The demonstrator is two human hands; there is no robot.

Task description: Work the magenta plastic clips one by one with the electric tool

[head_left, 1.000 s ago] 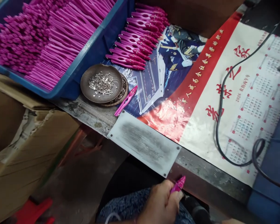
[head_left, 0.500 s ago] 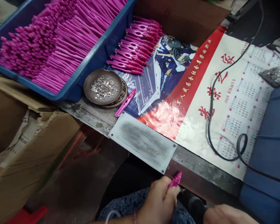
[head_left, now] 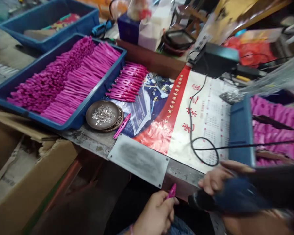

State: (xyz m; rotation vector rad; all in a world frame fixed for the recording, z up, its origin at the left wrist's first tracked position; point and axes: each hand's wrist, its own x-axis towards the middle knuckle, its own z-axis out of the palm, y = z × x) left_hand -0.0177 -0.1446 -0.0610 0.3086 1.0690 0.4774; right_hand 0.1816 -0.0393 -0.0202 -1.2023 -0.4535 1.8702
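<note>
My left hand [head_left: 155,213] is closed around a small magenta plastic piece [head_left: 171,191], held just below the table's front edge. My right hand [head_left: 217,179] grips a dark, blurred power tool [head_left: 237,194] to the right of it, its tip close to the magenta piece. A single magenta piece [head_left: 122,125] lies loose on the table beside a round brown dish [head_left: 91,120] of tiny silver washers [head_left: 102,114]. A row of the same magenta pieces [head_left: 127,83] is lined up behind the dish.
A blue bin [head_left: 88,107] packed with magenta pieces sits at the left; another blue bin [head_left: 241,130] of them is at the right. A printed calendar sheet [head_left: 181,120] covers the table, with a black cable [head_left: 193,130] across it. A grey metal plate [head_left: 138,160] lies at the front edge. Cardboard box [head_left: 26,186] lower left.
The view has lifted and pulled back, showing the far clutter and the right bin. My right hand has come up into view with the dark tool beside my left hand.
</note>
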